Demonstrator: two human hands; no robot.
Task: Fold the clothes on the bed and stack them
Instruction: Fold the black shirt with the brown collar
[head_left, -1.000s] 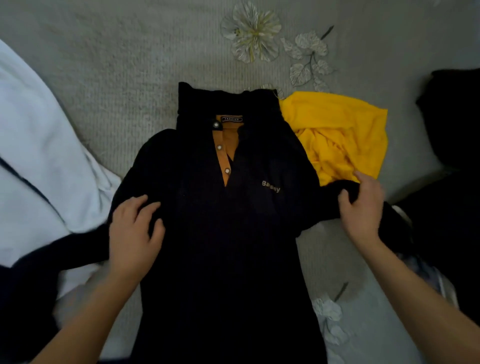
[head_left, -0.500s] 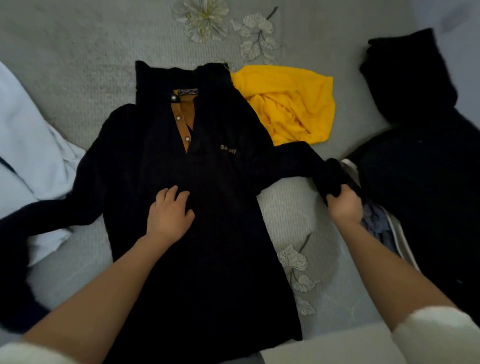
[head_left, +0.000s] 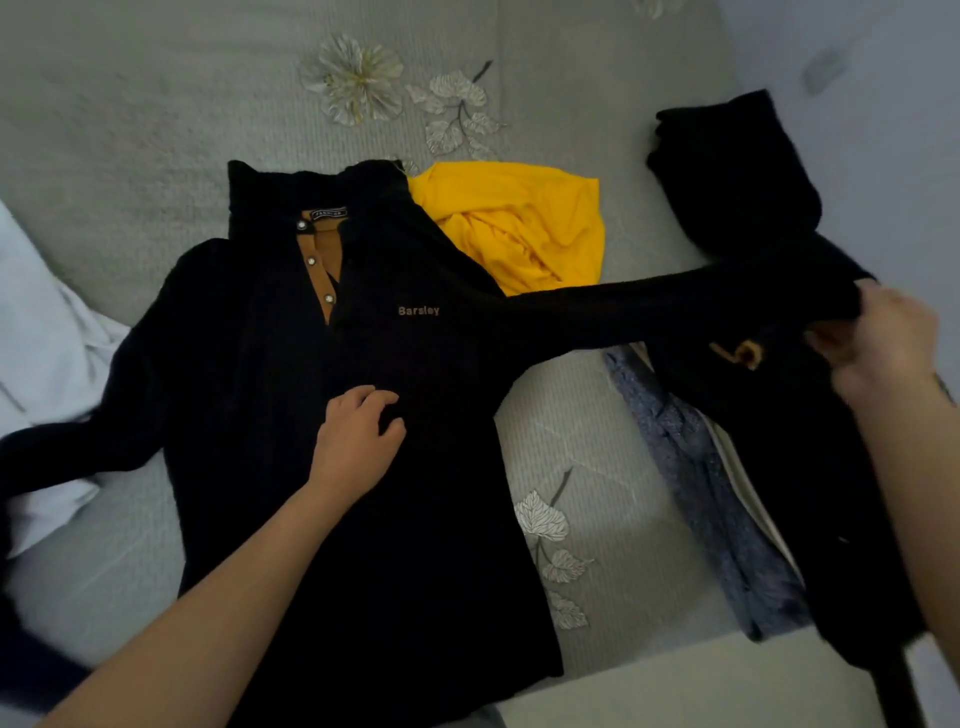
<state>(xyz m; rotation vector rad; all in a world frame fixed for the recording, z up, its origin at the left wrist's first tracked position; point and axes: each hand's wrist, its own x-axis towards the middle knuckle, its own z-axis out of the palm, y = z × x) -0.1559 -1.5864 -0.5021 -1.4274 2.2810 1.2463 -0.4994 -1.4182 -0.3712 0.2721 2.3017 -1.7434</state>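
Right hand (head_left: 878, 343): blurred; fingers partly behind sleeve (head_left: 649, 306).
Collar label (head_left: 329, 213): lettering too small to read.
White garment (head_left: 36, 322): cut by left edge.

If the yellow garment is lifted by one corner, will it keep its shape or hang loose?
Probably it hangs loose: the yellow garment lies crumpled in soft folds. It likely feels light, since the cloth looks thin.

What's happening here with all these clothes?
A person is laying out a black sweater on the bed to fold it. The left hand rests on its chest, while the right hand grips the end of one sleeve, stretched out sideways. Nothing on it is folded yet. A yellow garment lies crumpled beside the collar.
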